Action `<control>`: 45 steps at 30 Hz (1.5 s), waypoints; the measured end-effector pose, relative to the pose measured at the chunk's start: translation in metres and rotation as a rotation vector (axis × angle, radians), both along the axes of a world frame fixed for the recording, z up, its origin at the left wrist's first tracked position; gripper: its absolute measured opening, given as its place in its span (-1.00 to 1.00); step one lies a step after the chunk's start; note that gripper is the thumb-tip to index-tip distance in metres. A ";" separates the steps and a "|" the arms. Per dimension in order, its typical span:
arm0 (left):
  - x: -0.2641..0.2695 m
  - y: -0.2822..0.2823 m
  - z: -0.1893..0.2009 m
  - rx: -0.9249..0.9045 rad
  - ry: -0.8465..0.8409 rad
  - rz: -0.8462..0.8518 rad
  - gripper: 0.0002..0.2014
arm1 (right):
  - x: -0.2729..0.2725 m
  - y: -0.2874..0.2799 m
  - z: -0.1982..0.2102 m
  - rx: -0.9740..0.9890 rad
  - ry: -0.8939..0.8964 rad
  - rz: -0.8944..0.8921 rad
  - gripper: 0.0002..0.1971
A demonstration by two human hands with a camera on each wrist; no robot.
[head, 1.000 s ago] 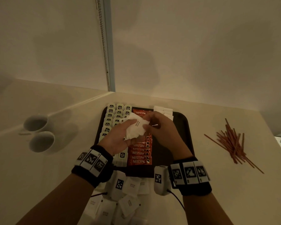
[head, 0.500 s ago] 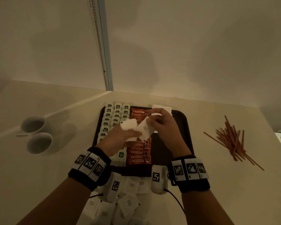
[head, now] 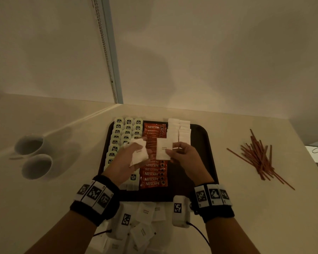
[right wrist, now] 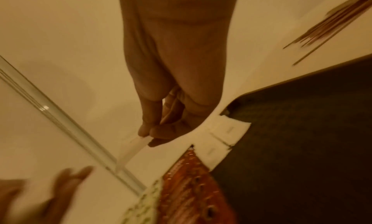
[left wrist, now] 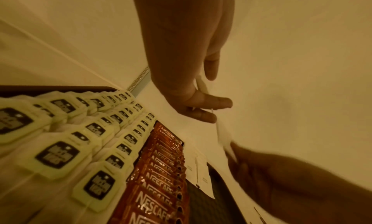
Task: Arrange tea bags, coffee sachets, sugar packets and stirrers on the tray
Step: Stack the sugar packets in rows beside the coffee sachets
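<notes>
Over the black tray (head: pixel 200 143), my left hand (head: pixel 130 156) grips a small bunch of white sugar packets (head: pixel 139 154). My right hand (head: pixel 171 150) pinches a single sugar packet (head: pixel 162 149) by its right edge, just right of the bunch, above the red coffee sachets (head: pixel 153 173). In the right wrist view the fingertips (right wrist: pixel 145 130) pinch this packet (right wrist: pixel 135 148). Tea bags (head: pixel 126 128) fill the tray's left columns. Two short rows of sugar packets (head: pixel 179 130) lie at its back, right of the sachets. Red-brown stirrers (head: pixel 259 156) lie in a heap on the counter to the right.
Two white cups (head: pixel 33 156) stand on the counter at the left. Several loose sugar packets (head: pixel 145 215) lie in front of the tray's near edge, under my wrists. The tray's right part (head: pixel 196 169) is bare. A wall rises close behind the tray.
My right hand has drawn one sugar packet out of the bunch and moved it right. The hands have come apart; the left hand keeps the remaining packets.
</notes>
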State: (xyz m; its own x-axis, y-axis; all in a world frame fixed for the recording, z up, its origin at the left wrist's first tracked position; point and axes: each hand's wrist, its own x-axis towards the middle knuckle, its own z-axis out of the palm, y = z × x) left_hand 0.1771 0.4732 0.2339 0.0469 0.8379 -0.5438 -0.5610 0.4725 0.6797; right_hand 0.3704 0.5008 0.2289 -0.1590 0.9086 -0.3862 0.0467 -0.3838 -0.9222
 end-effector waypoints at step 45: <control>-0.031 0.004 0.003 -0.056 -0.120 0.225 -0.77 | -0.014 0.052 -0.048 0.311 -0.564 -0.036 -0.87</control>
